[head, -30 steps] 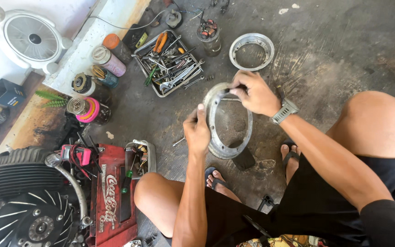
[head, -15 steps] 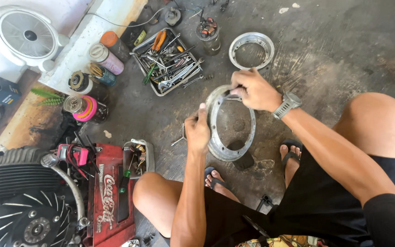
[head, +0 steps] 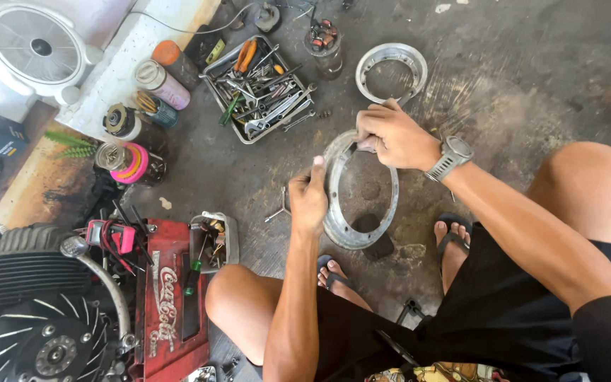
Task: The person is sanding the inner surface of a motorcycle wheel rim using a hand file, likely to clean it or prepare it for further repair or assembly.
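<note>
Metal ring (head: 351,212) held between hands, left hand (head: 308,198) on its side, right hand (head: 392,136) on top

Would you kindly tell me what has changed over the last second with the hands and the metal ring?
Very little: the right hand has shifted slightly along the top edge of the metal ring, working at it. The left hand still grips its left side. The second ring and tool tray lie unmoved.

One head-worn camera looks steeply down from above a squatting person at the concrete floor (head: 518,78), close enough that knees and arms fill the 4 to 7 o'clock part. It faces toward 12 o'clock, where a tool tray (head: 215,69) lies; no second view shares the scene
</note>
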